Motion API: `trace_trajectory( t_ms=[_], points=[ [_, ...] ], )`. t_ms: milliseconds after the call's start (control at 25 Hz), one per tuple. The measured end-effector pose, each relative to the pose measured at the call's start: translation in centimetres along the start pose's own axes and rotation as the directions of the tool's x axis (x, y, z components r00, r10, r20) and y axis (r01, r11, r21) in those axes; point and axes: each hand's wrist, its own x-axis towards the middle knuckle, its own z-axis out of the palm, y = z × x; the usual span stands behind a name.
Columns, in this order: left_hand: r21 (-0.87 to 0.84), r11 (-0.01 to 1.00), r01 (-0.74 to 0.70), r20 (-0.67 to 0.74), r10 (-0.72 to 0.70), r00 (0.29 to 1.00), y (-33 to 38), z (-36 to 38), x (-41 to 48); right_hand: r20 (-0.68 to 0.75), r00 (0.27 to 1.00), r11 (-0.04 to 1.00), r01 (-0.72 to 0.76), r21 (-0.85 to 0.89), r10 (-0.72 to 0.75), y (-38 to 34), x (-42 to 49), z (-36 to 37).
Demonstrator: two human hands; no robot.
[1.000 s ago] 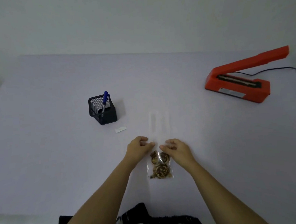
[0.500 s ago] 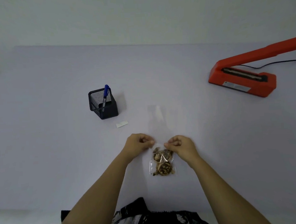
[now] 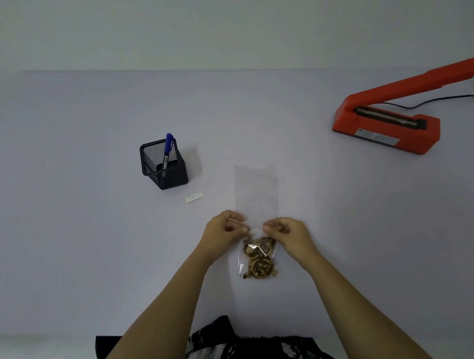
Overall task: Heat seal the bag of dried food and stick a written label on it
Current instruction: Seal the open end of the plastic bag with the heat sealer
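A wide pale lilac table [image 3: 94,245] fills most of the view. Behind its far edge rises a plain, bare whitish wall [image 3: 219,20], evenly and softly lit.

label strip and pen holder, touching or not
Apart. The head view shows bare table between the label strip and the pen holder.

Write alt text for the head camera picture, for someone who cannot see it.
Two bare hands, left hand and right hand, pinch a clear bag of dried food on a pale table. A pen holder and small label sit far left, an open orange heat sealer far right.
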Motion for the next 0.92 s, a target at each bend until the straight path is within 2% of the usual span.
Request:
trace_trajectory(
  t_ms=[120, 200, 320, 440, 600, 720, 840, 920],
  points=[
    [0.024, 0.999, -0.024, 0.031, 0.024, 0.999, -0.1, -0.3, -0.1, 0.047, 0.999, 1.000, -0.023, -0.018, 0.024, 0.1, -0.1, -0.9],
    [0.053, 0.998, -0.045, 0.016, 0.044, 0.999, -0.2, -0.1, -0.2, -0.011, 1.000, 0.999, -0.006, -0.046, 0.005, 0.3, -0.3, -0.8],
    [0.060, 0.994, -0.090, -0.085, 0.095, 0.992, -0.4, 0.5, -0.7, -0.118, 0.986, 0.979, 0.094, -0.182, -0.116, 0.4, -0.7, -0.3],
    [0.158, 0.975, -0.153, -0.128, 0.174, 0.976, -0.7, 1.2, -1.3, -0.105, 0.976, 0.948, 0.157, -0.278, -0.193, 0.0, -1.0, 0.1],
    [0.144, 0.980, -0.134, -0.152, 0.156, 0.976, -0.7, 1.3, -1.2, -0.096, 0.977, 0.939, 0.155, -0.307, -0.192, -0.2, -0.9, 0.2],
    [0.225, 0.969, -0.103, -0.190, 0.147, 0.971, -0.6, 1.3, -0.8, -0.114, 0.969, 0.908, 0.159, -0.388, -0.219, -0.4, -1.1, 0.5],
    [0.373, 0.913, -0.163, -0.106, 0.216, 0.971, -0.6, 1.1, -0.5, -0.128, 0.951, 0.838, 0.177, -0.517, -0.280, -0.5, -0.8, 0.1],
    [0.442, 0.870, -0.218, -0.023, 0.254, 0.967, -0.8, 1.0, -0.2, -0.024, 0.932, 0.769, 0.284, -0.573, -0.362, -0.7, -0.5, -0.3]
  ],
)
